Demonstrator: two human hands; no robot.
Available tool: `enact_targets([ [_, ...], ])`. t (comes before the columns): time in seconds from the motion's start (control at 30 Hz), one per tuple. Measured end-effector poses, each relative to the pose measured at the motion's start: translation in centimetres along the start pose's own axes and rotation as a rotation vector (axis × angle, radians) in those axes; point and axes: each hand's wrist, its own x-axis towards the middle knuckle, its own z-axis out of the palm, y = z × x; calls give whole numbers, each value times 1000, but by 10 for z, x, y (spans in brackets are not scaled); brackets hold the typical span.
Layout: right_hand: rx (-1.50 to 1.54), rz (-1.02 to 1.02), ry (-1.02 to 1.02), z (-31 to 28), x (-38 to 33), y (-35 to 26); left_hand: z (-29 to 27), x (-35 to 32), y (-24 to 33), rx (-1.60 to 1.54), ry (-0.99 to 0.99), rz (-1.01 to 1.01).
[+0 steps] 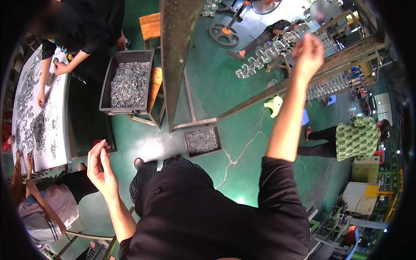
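My right hand (pixel 308 54) is raised at the upper right, its fingers curled in. Beside it slants a row of shiny bent metal pieces (pixel 260 60), hung along the metal frame (pixel 255 97). Whether the fingertips grip one of these pieces is hidden. My left hand (pixel 102 169) is lifted at the left, over the floor, with fingertips and thumb drawn together. Anything between them is too small to make out. Nearer my feet, a shallow dark tray (pixel 206 152) of small metal parts lies on the green floor.
A large dark crate (pixel 125 111) of metal parts rests on wooden stools (pixel 156 89). At the left, co-workers handle parts on a white-topped table (pixel 60 130). A thick metal post (pixel 175 60) stands ahead. A person in green (pixel 355 138) is at the right, near a light-green stool (pixel 274 106).
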Motion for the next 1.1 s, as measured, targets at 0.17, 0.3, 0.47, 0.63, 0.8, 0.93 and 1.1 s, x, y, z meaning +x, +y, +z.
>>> enact_targets([
  [0.17,-23,398,59,-59,-113,125,6,1,-1,1,-66,-30],
  [0.3,-221,609,-78,-62,-213,157,5,9,3,0,-47,-27],
  [0.47,-297,923,-1025,-74,-344,160,-2,30,4,115,-103,39],
  [0.63,-434,646,-1704,13,-401,101,-34,50,-12,132,-28,25],
  [0.8,-344,510,-1798,127,-422,49,-79,78,-48,72,34,-1],
  [0.93,-409,457,-1867,215,-455,44,-134,99,-89,20,35,-109],
  [1.1,-242,440,-1888,350,-503,20,-200,137,-130,50,-15,-162],
])
